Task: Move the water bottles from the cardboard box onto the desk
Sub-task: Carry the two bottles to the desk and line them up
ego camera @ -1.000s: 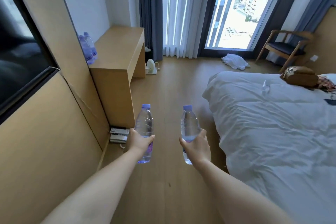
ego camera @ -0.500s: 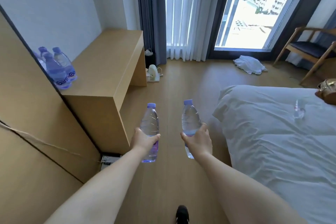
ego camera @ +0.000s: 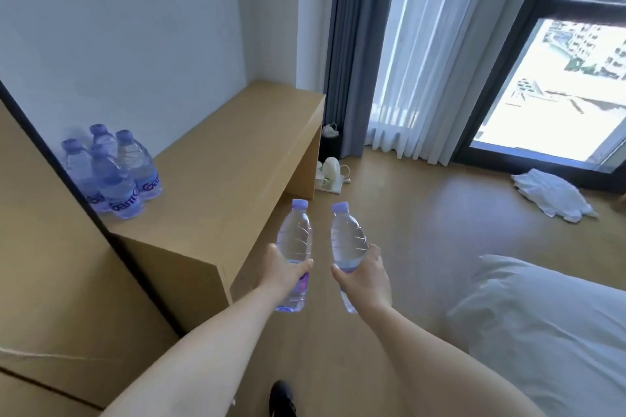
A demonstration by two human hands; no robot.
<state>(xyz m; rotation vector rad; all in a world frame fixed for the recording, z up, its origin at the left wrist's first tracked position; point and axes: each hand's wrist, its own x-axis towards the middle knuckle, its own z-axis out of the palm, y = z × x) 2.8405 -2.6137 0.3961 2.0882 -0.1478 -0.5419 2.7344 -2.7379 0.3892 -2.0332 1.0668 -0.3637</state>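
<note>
My left hand (ego camera: pixel 284 272) grips a clear water bottle (ego camera: pixel 295 237) with a purple cap, held upright by its lower half. My right hand (ego camera: pixel 364 278) grips a second clear bottle (ego camera: pixel 348 240) the same way, tilted slightly left. Both bottles hang over the wooden floor just right of the desk's near corner. The light wooden desk (ego camera: pixel 237 162) runs along the left wall. Several water bottles (ego camera: pixel 115 176) with purple labels stand grouped at its near left end against the wall panel. The cardboard box is out of view.
A wooden wall panel with a dark edge (ego camera: pixel 67 186) stands at the left. A white bed (ego camera: pixel 548 332) fills the lower right. A white kettle (ego camera: pixel 330 173) sits on the floor beyond the desk. A white cloth (ego camera: pixel 552 195) lies near the window. My dark shoe (ego camera: pixel 283 399) shows below.
I have walked closer to the desk; it and the grouped bottles now appear larger and nearer. Both hands still carry their bottles, now beside the desk's near corner.
</note>
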